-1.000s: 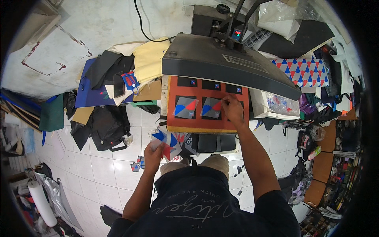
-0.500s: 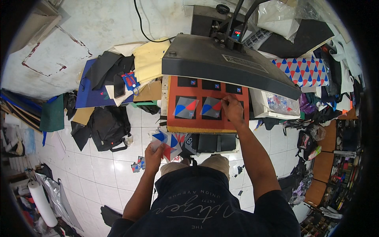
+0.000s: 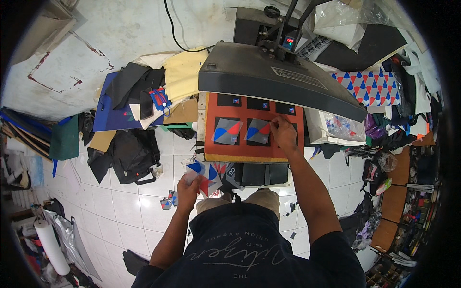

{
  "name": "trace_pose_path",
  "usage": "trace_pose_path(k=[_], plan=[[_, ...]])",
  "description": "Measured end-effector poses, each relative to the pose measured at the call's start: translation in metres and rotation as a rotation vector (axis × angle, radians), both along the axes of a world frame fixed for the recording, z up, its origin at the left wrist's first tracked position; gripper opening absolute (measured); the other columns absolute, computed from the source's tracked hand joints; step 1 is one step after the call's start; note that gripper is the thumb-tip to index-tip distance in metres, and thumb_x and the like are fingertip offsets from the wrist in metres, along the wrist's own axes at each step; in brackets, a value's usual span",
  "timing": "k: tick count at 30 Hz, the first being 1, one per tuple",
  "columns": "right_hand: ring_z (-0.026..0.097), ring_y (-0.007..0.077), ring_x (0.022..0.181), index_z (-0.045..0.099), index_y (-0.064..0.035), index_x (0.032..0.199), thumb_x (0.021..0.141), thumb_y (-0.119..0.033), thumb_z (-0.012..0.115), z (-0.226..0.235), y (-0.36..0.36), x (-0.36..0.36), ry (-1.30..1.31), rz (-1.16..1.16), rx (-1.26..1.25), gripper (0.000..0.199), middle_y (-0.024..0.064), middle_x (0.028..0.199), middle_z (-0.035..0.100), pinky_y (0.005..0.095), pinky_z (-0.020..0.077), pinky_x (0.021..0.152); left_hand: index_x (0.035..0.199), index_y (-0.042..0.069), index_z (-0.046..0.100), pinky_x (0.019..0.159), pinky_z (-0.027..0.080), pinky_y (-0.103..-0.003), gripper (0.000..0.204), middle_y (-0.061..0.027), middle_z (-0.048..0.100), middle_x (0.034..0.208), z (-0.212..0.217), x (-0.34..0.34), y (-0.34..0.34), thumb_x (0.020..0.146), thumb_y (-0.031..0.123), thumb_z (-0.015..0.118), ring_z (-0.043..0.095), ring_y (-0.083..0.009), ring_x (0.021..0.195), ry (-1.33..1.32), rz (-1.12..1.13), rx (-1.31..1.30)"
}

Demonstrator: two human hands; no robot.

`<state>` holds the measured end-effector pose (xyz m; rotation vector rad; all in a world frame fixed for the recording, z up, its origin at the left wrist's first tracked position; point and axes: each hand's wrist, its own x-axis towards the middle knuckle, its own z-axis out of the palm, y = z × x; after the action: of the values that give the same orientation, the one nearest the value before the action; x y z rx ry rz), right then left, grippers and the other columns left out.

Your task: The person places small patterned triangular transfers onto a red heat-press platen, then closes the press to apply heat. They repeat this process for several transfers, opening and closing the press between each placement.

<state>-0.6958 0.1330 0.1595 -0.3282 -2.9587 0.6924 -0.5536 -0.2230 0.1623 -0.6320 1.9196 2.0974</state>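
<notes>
Printed sheets point(image 3: 205, 172) are pinched in the left hand point(image 3: 191, 186), seemingly for easy reach, while near the red pad point(image 3: 259, 151)'s right edge the right hand point(image 3: 285, 136) is half-curled, its hold unclear

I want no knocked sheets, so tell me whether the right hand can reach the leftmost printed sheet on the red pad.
Probably yes: the right hand is over the red pad, the dark upper plate is raised, and only the thin middle sheet seems to lie between hand and leftmost sheet.

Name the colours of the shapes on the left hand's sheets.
Blue and red on the sheets; best seen in the head view.
</notes>
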Motion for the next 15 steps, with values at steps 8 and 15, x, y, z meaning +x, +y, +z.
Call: trace_pose_path(k=[8,15], plan=[[0.068,0.0303,0.089,0.064,-0.01,0.093,0.084,-0.02,0.069,-0.0085,0.0023,-0.0004,0.072,0.041,0.037,0.015,0.0092,0.093,0.069,0.0424,0.0551,0.077,0.108,-0.003,0.062,0.076,0.05,-0.028,0.023,-0.0091,0.069,0.096,0.0026,0.0001,-0.0032,0.091,0.012,0.066,0.065,-0.0154,0.085,-0.021,-0.064,-0.029],[0.067,0.0311,0.089,0.064,-0.0103,0.093,0.084,-0.021,0.07,-0.0032,0.0021,-0.0004,0.115,0.038,0.054,0.015,0.0091,0.093,0.067,0.0427,0.0546,0.077,0.108,-0.004,0.062,0.076,0.05,-0.029,0.022,-0.0099,0.069,0.096,-0.0032,0.0024,-0.0035,0.091,0.012,0.065,0.065,-0.0157,0.085,-0.027,-0.053,-0.047]])
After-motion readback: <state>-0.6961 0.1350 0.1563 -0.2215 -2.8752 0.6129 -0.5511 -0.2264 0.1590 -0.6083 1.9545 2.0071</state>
